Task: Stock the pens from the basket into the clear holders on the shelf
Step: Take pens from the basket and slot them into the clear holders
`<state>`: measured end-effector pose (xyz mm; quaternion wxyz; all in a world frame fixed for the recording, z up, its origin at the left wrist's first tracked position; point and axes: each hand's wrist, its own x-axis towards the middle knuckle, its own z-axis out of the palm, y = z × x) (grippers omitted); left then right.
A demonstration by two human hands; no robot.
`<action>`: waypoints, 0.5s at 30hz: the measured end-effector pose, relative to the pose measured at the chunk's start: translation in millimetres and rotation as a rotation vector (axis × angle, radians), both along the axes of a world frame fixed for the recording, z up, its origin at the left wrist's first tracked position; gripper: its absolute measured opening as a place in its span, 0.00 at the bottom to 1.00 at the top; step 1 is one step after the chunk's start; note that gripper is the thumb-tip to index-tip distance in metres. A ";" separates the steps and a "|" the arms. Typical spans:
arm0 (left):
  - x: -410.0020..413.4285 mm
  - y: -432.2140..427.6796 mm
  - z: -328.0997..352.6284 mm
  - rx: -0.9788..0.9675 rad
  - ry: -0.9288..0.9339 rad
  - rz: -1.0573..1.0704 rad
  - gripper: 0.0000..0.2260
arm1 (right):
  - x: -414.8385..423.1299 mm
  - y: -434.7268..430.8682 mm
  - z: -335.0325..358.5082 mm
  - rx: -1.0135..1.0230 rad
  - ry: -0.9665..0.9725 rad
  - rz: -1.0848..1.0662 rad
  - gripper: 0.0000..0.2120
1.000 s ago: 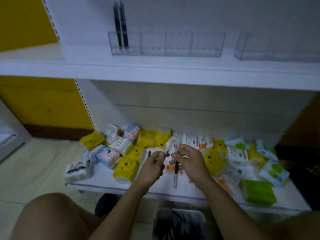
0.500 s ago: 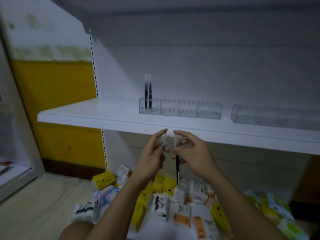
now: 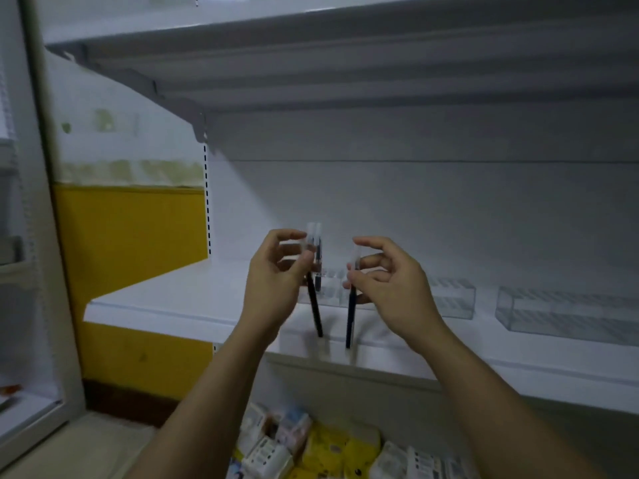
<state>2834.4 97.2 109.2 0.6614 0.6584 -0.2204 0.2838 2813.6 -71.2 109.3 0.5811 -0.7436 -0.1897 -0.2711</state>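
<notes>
My left hand pinches a dark pen near its clear cap, the barrel hanging down in front of the shelf edge. In my right hand a second dark pen is pinched the same way, upright. Both hands hover just in front of a clear divided holder on the white shelf. Behind my left fingers, two pens stand in that holder's left end. A second clear holder sits further right. The basket is out of view.
Another white shelf hangs overhead. Yellow and white packets crowd the lowest shelf below my arms. A yellow wall panel and a glass-fronted cabinet frame stand at the left.
My view has tilted up from the low shelf to the holder shelf. Both hands rose and separated, each now carrying one pen up to the left holder.
</notes>
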 end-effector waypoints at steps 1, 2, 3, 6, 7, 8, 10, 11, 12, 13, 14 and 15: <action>7.9 3.1 8.4 -0.005 -0.021 0.046 0.08 | 8.0 2.0 5.8 0.002 -0.020 -0.008 0.18; 17.3 6.2 16.0 0.002 -0.043 0.091 0.09 | 17.1 4.4 11.4 -0.003 -0.043 -0.020 0.17; 24.4 8.2 22.1 0.012 -0.059 0.125 0.10 | 23.9 6.5 15.7 -0.014 -0.068 -0.040 0.17; 47.2 11.7 36.7 0.012 -0.094 0.189 0.10 | 46.3 15.4 28.4 -0.041 -0.144 -0.110 0.16; 54.8 12.2 40.6 0.011 -0.109 0.203 0.10 | 53.9 19.1 32.6 -0.041 -0.167 -0.126 0.16; 62.1 12.6 43.5 0.014 -0.124 0.213 0.10 | 60.8 22.7 36.8 -0.033 -0.185 -0.137 0.16; 75.7 12.7 46.6 0.031 -0.146 0.230 0.10 | 74.5 28.4 44.0 -0.003 -0.214 -0.156 0.16; 82.0 12.4 46.9 0.040 -0.151 0.239 0.10 | 81.0 30.5 47.0 0.016 -0.222 -0.164 0.16; 87.7 12.1 46.2 0.046 -0.154 0.246 0.10 | 87.4 32.3 48.7 0.034 -0.224 -0.167 0.16; 92.7 11.9 45.3 0.048 -0.156 0.248 0.10 | 93.5 33.9 49.4 0.047 -0.223 -0.165 0.16; 97.3 11.7 44.4 0.047 -0.157 0.246 0.10 | 99.5 35.2 49.1 0.050 -0.219 -0.164 0.16; 101.4 11.7 43.0 0.049 -0.157 0.241 0.10 | 105.1 35.9 47.9 0.042 -0.215 -0.166 0.16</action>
